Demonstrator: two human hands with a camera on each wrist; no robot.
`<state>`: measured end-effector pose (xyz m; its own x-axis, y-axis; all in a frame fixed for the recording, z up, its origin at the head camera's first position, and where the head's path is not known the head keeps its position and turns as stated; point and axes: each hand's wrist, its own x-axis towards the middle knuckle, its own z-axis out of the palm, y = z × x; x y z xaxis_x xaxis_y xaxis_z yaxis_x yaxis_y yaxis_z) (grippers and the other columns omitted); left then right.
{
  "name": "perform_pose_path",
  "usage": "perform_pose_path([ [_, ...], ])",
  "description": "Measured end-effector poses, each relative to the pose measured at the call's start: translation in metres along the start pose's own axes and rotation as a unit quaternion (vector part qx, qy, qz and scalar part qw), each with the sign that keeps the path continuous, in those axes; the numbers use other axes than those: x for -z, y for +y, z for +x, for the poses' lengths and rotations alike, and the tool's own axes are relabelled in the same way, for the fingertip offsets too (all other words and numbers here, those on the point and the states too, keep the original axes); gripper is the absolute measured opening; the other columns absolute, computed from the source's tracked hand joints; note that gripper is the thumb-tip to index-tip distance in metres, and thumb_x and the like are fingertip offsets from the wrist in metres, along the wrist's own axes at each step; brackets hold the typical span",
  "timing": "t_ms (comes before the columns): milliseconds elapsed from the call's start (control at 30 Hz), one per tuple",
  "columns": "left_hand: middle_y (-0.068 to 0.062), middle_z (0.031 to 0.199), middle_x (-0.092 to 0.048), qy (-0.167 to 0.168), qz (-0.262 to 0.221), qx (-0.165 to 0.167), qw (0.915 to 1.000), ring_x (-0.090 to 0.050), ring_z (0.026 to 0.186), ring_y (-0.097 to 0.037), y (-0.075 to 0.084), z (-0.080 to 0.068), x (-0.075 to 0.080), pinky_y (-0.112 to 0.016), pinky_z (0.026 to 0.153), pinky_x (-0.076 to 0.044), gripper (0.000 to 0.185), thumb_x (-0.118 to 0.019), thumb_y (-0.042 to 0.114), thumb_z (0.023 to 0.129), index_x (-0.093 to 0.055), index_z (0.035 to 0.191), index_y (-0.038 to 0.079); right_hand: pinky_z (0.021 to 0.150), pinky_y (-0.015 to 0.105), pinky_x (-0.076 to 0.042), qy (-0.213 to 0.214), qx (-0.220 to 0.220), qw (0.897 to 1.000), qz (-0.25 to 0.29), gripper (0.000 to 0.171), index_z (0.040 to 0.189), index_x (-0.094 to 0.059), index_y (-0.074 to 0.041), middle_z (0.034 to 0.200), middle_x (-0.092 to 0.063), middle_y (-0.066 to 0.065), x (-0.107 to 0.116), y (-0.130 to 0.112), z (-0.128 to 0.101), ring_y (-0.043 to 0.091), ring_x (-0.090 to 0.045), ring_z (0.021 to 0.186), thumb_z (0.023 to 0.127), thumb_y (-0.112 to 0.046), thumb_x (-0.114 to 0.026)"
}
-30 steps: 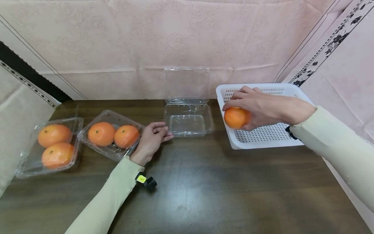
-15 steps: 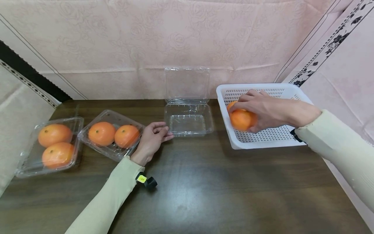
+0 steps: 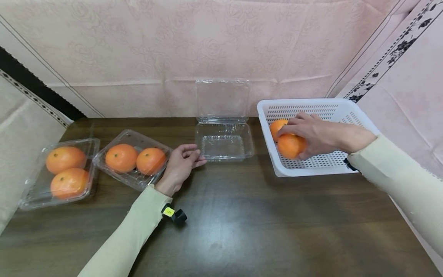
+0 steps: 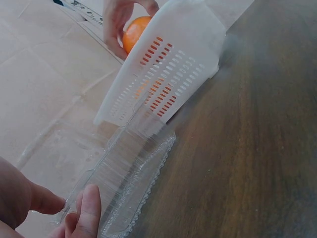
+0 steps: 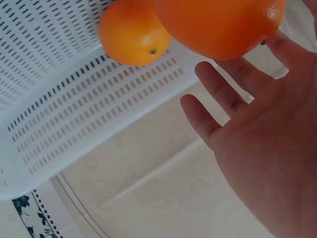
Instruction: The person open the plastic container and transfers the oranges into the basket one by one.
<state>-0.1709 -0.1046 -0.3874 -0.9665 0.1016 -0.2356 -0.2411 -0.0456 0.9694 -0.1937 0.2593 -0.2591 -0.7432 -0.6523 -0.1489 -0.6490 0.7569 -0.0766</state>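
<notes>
The dark wooden desk (image 3: pixel 242 231) carries everything, and the person's two sleeves reach in from the near edge. At about 9 o'clock from the desk's middle, the left hand (image 3: pixel 180 165) rests on the wood with its fingers loosely bent, holding nothing; its fingertips (image 4: pixel 89 208) lie against the near left rim of an empty clear clamshell box (image 3: pixel 223 142). Just left of that hand sits a clear tray (image 3: pixel 133 181) with two oranges side by side, and further out at 9 o'clock a second clear tray (image 3: pixel 31 200) holds two more.

The clamshell box stands at 12 o'clock, its lid (image 3: pixel 222 100) upright against the pink cloth backdrop (image 3: pixel 173 46).

At 2 o'clock is a white perforated basket (image 3: pixel 311 169), just beside the clamshell. The right hand (image 3: pixel 313 132) is inside it, laid over an orange (image 3: pixel 290 146) from above; the wrist view shows the fingers spread and fairly straight, the fruit against the fingertips (image 5: pixel 223 99) rather than clasped. A second orange (image 3: pixel 277 127) lies on the basket floor just behind, at the far left, close to the first.
</notes>
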Motion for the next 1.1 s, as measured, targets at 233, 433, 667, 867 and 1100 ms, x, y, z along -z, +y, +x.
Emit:
perform_pose_path([
  [233,-0.025,0.125,-0.057,0.0,-0.002,0.001,1.0,-0.071,0.089,-0.01,-0.001,0.0,0.0,-0.032,0.095,-0.062,0.041,-0.049,0.004,0.107,-0.041,0.145,-0.005,0.091,0.049,-0.044,-0.026,-0.021,0.999,0.008,0.065,0.127,-0.063,-0.03,0.127,-0.062,0.003,-0.011,0.009,0.002,0.029,-0.045,0.117,0.07,-0.022,-0.093],
  [433,-0.023,0.123,-0.058,0.002,0.0,0.004,1.0,-0.071,0.089,-0.011,0.0,0.0,0.0,-0.031,0.094,-0.063,0.04,-0.049,0.005,0.107,-0.041,0.145,-0.005,0.092,0.05,-0.045,-0.038,-0.026,0.999,0.017,0.065,0.128,-0.063,-0.026,0.127,-0.062,0.005,-0.02,0.013,0.003,0.03,-0.045,0.117,0.071,-0.024,-0.092],
  [667,-0.02,0.122,-0.059,0.001,0.011,0.008,0.9999,-0.071,0.091,-0.012,0.0,0.0,0.001,-0.034,0.097,-0.062,0.041,-0.05,0.007,0.107,-0.042,0.145,-0.003,0.089,0.047,-0.046,-0.06,-0.046,0.997,0.023,0.066,0.129,-0.062,-0.027,0.128,-0.061,0.005,-0.028,0.015,0.005,0.028,-0.045,0.116,0.07,-0.025,-0.093],
  [867,-0.024,0.126,-0.058,0.002,0.009,0.01,0.9999,-0.071,0.091,-0.011,0.0,0.0,0.001,-0.033,0.096,-0.062,0.041,-0.05,0.007,0.107,-0.042,0.146,-0.003,0.09,0.046,-0.043,-0.077,-0.053,0.995,0.038,0.065,0.13,-0.062,-0.027,0.13,-0.062,0.004,-0.033,0.015,0.007,0.03,-0.043,0.12,0.072,-0.024,-0.092],
  [1100,-0.022,0.125,-0.059,-0.003,0.013,0.014,0.9998,-0.071,0.091,-0.012,0.0,0.001,0.001,-0.035,0.098,-0.061,0.042,-0.05,0.009,0.107,-0.041,0.147,-0.003,0.09,0.046,-0.044,-0.086,-0.05,0.995,0.021,0.06,0.126,-0.063,-0.027,0.126,-0.063,0.003,-0.04,0.014,0.01,0.03,-0.043,0.12,0.073,-0.025,-0.091],
])
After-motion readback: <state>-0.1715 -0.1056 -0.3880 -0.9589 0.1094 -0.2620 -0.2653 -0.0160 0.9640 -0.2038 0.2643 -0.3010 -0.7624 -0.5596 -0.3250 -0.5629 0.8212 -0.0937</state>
